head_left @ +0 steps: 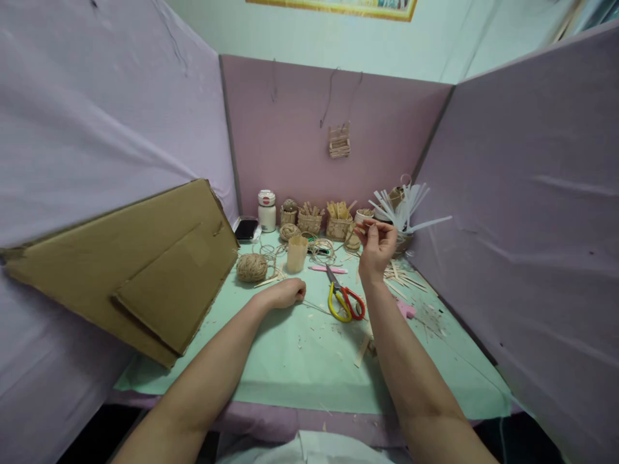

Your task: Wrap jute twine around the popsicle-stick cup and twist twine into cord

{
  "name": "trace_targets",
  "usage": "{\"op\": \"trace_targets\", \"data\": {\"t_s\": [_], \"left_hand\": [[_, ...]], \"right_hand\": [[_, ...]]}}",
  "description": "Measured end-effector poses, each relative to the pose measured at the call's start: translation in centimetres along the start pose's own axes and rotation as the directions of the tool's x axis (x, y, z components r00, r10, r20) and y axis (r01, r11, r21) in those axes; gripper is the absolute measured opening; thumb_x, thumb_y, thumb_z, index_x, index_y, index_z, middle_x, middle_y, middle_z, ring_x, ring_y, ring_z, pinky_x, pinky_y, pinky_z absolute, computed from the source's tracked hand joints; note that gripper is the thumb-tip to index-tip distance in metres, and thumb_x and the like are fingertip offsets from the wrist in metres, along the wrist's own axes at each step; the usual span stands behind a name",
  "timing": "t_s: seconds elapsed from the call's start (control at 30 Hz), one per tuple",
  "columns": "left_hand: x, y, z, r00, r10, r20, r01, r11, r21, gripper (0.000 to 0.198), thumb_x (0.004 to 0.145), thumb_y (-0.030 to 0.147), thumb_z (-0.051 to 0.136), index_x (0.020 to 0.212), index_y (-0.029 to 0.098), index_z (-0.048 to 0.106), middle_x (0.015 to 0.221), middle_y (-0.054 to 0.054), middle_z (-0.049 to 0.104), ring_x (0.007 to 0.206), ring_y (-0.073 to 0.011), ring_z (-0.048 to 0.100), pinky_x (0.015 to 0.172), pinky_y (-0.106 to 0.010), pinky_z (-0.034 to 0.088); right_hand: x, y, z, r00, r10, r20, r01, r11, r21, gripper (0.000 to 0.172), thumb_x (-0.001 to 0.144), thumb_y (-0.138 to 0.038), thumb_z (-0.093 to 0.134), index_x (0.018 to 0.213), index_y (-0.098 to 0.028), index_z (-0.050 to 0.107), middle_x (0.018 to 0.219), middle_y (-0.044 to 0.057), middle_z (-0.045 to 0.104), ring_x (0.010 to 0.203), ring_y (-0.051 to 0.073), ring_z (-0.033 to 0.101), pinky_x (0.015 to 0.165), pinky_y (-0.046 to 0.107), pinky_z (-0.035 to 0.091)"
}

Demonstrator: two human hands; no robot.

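My left hand (289, 293) rests low over the green cloth, its fingers closed on a thin twine (316, 307) that runs right toward the scissors. Raised at the right, my right hand (376, 248) has thumb and fingertips pinched together; whatever is between them is too small to make out. Scissors with one yellow and one red handle (344, 301) lie between my hands, blades pointing away. Behind my left hand stands a pale, translucent cup (296, 254), with a ball of twine (252, 267) to its left. A pink pen (329, 269) lies just beyond the scissors.
A cardboard piece (178, 270) leans at the left. Along the back stand a white jar (267, 211), baskets of sticks (339, 227) and a bundle of white strips (409, 206). Loose sticks (403, 276) and a pink object (407, 310) lie right of my right forearm.
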State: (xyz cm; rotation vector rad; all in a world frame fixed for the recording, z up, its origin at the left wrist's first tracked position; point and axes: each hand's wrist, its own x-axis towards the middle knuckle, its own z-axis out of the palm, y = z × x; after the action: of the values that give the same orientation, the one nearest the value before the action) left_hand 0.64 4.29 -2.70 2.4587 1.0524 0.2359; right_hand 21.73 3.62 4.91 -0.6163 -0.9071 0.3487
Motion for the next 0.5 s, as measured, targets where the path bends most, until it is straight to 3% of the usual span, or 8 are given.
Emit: {"op": "trace_targets", "data": {"t_s": [0.07, 0.13, 0.2, 0.27, 0.33, 0.37, 0.43, 0.5], "left_hand": [[-0.3, 0.0, -0.6, 1.0, -0.011, -0.024, 0.01, 0.998, -0.058, 0.015, 0.071, 0.017, 0.047, 0.076, 0.019, 0.06, 0.076, -0.003, 0.062, 0.068, -0.0155, 0.052, 0.059, -0.025, 0.036], [-0.4, 0.1, -1.3, 0.997, -0.009, -0.072, -0.001, 0.991, -0.134, 0.015, 0.071, 0.016, 0.045, 0.076, 0.019, 0.059, 0.074, -0.002, 0.062, 0.068, -0.0151, 0.052, 0.059, -0.024, 0.036], [-0.5, 0.1, -2.0, 0.989, -0.015, -0.144, -0.017, 0.976, -0.218, 0.015, 0.071, 0.017, 0.045, 0.076, 0.018, 0.059, 0.073, -0.002, 0.062, 0.068, -0.0148, 0.053, 0.061, -0.025, 0.037], [-0.4, 0.4, -2.4, 0.97, -0.033, -0.24, -0.044, 0.95, -0.308, 0.014, 0.073, 0.019, 0.047, 0.078, 0.018, 0.06, 0.073, -0.001, 0.062, 0.069, -0.0146, 0.053, 0.064, -0.025, 0.038], [-0.3, 0.8, -2.8, 0.938, -0.054, -0.342, -0.098, 0.905, -0.413, 0.013, 0.074, 0.022, 0.05, 0.081, 0.017, 0.06, 0.073, -0.002, 0.061, 0.07, -0.0141, 0.053, 0.065, -0.025, 0.039], [-0.3, 1.0, -2.9, 0.921, -0.066, -0.385, -0.136, 0.871, -0.473, 0.012, 0.074, 0.024, 0.052, 0.081, 0.016, 0.059, 0.073, -0.001, 0.06, 0.07, -0.0136, 0.053, 0.064, -0.025, 0.039], [-0.4, 1.5, -3.1, 0.898, -0.099, -0.429, -0.205, 0.768, -0.607, 0.013, 0.074, 0.027, 0.056, 0.082, 0.016, 0.058, 0.072, 0.0, 0.059, 0.065, -0.0113, 0.051, 0.06, -0.023, 0.038], [-0.4, 1.8, -3.3, 0.886, -0.153, -0.439, -0.254, 0.631, -0.733, 0.016, 0.072, 0.029, 0.061, 0.082, 0.016, 0.057, 0.069, 0.001, 0.058, 0.056, -0.0081, 0.046, 0.053, -0.021, 0.035]], "right_hand": [[-0.5, 2.0, -0.9, 0.995, 0.076, 0.068, -0.06, 0.976, -0.208, 0.018, 0.082, -0.034, 0.048, 0.092, -0.02, 0.047, 0.101, 0.006, 0.059, 0.091, 0.016, 0.061, 0.077, 0.034, 0.053], [-1.2, 3.8, -2.1, 0.944, 0.293, 0.152, -0.179, 0.841, -0.51, 0.019, 0.077, -0.032, 0.05, 0.089, -0.016, 0.053, 0.095, 0.01, 0.059, 0.087, 0.02, 0.061, 0.075, 0.038, 0.052], [-2.0, 4.8, -3.0, 0.909, 0.378, 0.178, -0.133, 0.664, -0.736, 0.023, 0.071, -0.028, 0.054, 0.089, -0.014, 0.058, 0.103, 0.014, 0.057, 0.096, 0.025, 0.058, 0.085, 0.042, 0.047], [-2.8, 4.7, -3.3, 0.912, 0.367, 0.182, -0.064, 0.566, -0.822, 0.027, 0.07, -0.026, 0.055, 0.094, -0.013, 0.061, 0.111, 0.017, 0.054, 0.101, 0.026, 0.056, 0.092, 0.043, 0.042], [-3.7, 3.9, -2.9, 0.885, 0.401, 0.237, -0.049, 0.586, -0.809, 0.028, 0.075, -0.029, 0.052, 0.097, -0.014, 0.062, 0.11, 0.016, 0.056, 0.095, 0.025, 0.058, 0.089, 0.041, 0.043], [-4.2, 3.4, -2.5, 0.848, 0.443, 0.291, -0.065, 0.631, -0.773, 0.028, 0.078, -0.031, 0.05, 0.096, -0.015, 0.063, 0.105, 0.014, 0.059, 0.091, 0.023, 0.059, 0.085, 0.04, 0.045], [-5.4, 2.5, -1.6, 0.717, 0.538, 0.443, -0.146, 0.738, -0.658, 0.03, 0.081, -0.039, 0.048, 0.096, -0.018, 0.063, 0.094, 0.009, 0.064, 0.085, 0.021, 0.06, 0.078, 0.036, 0.047], [-7.0, 2.0, -0.9, 0.597, 0.551, 0.583, -0.228, 0.813, -0.535, 0.03, 0.08, -0.041, 0.052, 0.099, -0.019, 0.061, 0.093, 0.006, 0.065, 0.084, 0.018, 0.06, 0.076, 0.031, 0.046]]}}
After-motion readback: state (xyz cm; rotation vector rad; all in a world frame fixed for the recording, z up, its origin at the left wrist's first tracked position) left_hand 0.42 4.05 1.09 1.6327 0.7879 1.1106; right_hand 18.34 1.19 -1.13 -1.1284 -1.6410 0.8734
